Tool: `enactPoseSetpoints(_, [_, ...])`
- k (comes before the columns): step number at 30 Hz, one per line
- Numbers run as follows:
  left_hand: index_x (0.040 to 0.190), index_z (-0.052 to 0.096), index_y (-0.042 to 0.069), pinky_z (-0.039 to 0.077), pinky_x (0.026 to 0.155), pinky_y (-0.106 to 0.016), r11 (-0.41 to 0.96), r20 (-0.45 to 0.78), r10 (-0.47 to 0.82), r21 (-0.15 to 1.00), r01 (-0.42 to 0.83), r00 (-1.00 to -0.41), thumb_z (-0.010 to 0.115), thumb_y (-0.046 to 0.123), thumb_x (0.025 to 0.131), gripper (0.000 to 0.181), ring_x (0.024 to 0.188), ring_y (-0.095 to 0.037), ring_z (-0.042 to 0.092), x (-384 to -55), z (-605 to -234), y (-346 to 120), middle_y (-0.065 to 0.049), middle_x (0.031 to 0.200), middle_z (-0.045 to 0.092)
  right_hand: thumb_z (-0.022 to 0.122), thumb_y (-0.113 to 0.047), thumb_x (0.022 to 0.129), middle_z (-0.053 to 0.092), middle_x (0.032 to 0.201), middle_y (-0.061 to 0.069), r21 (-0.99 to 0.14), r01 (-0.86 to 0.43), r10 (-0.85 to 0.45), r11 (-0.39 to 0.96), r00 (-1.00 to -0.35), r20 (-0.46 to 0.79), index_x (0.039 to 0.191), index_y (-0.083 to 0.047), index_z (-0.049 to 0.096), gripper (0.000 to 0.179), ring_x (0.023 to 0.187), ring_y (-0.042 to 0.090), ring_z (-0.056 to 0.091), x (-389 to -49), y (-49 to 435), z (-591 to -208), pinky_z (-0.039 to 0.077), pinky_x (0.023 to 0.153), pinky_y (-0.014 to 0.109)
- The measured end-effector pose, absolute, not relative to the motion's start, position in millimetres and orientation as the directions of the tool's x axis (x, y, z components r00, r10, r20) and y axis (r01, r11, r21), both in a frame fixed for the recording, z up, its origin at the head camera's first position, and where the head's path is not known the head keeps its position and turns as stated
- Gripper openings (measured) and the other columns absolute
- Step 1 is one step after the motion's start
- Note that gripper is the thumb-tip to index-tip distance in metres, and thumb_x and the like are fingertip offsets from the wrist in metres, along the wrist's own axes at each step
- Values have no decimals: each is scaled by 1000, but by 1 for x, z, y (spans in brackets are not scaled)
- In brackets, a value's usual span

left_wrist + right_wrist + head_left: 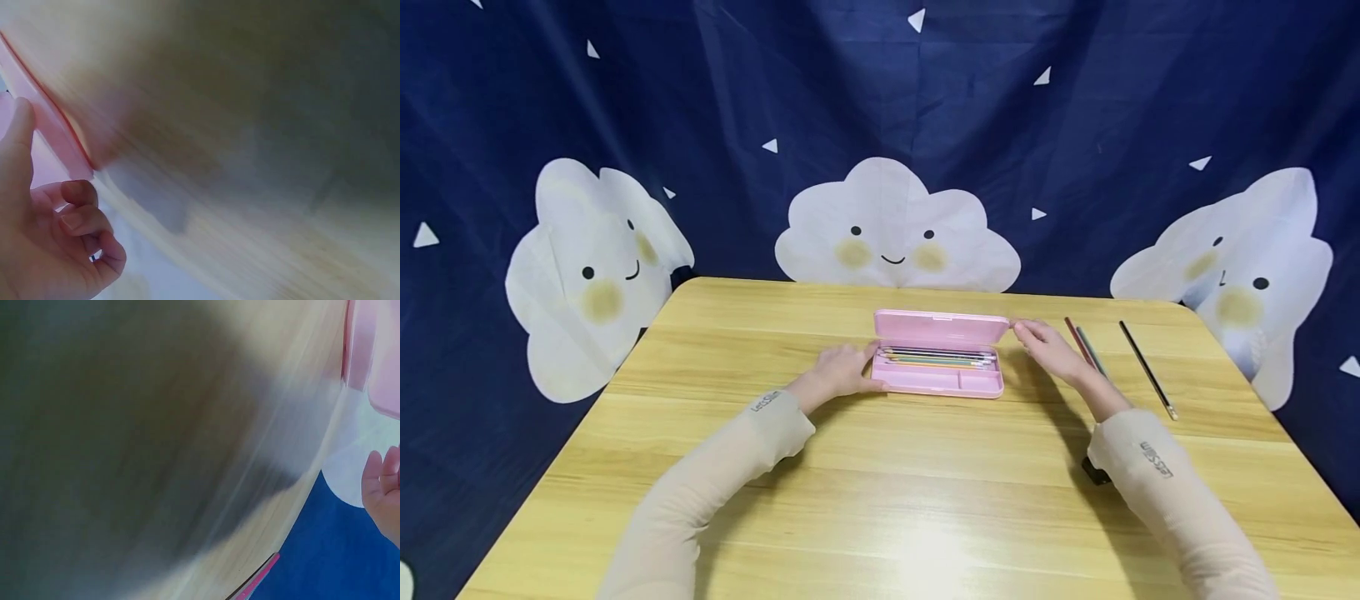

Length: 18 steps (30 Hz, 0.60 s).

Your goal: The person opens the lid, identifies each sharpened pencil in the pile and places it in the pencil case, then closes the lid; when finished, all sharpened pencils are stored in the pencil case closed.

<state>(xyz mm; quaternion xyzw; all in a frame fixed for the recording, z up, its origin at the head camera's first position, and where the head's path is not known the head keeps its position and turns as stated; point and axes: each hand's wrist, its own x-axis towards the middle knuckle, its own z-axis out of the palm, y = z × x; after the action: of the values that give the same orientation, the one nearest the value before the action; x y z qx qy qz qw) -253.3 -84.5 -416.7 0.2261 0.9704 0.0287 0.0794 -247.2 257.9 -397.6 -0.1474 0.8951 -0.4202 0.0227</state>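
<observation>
A pink pencil case (917, 381) lies on the table with its lid (940, 327) raised at the back. Several pencils (934, 358) lie side by side in its rear compartment, while bare plastic shows in the front ones. My left hand (844, 371) grips the case's left end; in the left wrist view the thumb (24, 122) lies along the pink wall and the other fingers curl around the corner. At the lid's right corner is my right hand (1051, 350), its fingertips right at the edge. The right wrist view shows only some of its loosely extended fingers (373, 469).
Right of the case, a dark red pencil (1070, 325) and a grey-green pencil (1092, 350) lie close together, partly behind my right hand. Farther right lies a black pencil (1148, 370). The wooden table (880, 483) ends at a dark blue curtain (722, 125) with clouds.
</observation>
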Motion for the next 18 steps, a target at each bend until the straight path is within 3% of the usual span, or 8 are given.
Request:
enactPoseSetpoints(3, [144,28,16,37,48,-30,895,-153,445,91,436,-882,58,65,75,90,65,-20,48,-252,-416,-85,-8,76,56,32,-24,100,47,112,31,-731,-269,-257,627,-957,132,120,14,49,47,103,38,44,-244,254,-397,38,88,48])
enactPoseSetpoints(7, [146,24,19,34,49,-29,897,-171,442,97,431,-881,57,63,76,89,62,-19,44,-251,-417,-87,-8,74,55,43,-23,97,51,93,21,-660,-318,-248,680,-948,202,101,10,61,38,87,29,46,-242,249,-398,37,76,37])
enactPoseSetpoints(10, [146,23,20,34,50,-29,895,-185,445,119,429,-876,58,62,77,88,64,-20,45,-251,-417,-90,-9,78,57,49,-23,94,47,84,11,-638,-326,-259,698,-945,200,95,6,63,33,78,21,41,-240,248,-399,34,69,31])
enactPoseSetpoints(14, [145,27,19,42,60,-33,893,-192,447,150,424,-874,61,59,76,86,85,-25,57,-254,-415,-96,-15,102,63,53,-23,92,46,84,8,-648,-320,-296,691,-943,150,102,5,63,31,77,18,39,-236,251,-398,34,68,29])
enactPoseSetpoints(18, [144,30,14,47,75,-40,891,-188,445,189,413,-875,59,48,84,75,105,-31,56,-259,-409,-107,-17,123,56,55,-23,90,46,88,9,-665,-321,-375,675,-925,66,115,6,56,38,80,18,39,-230,255,-397,35,70,30])
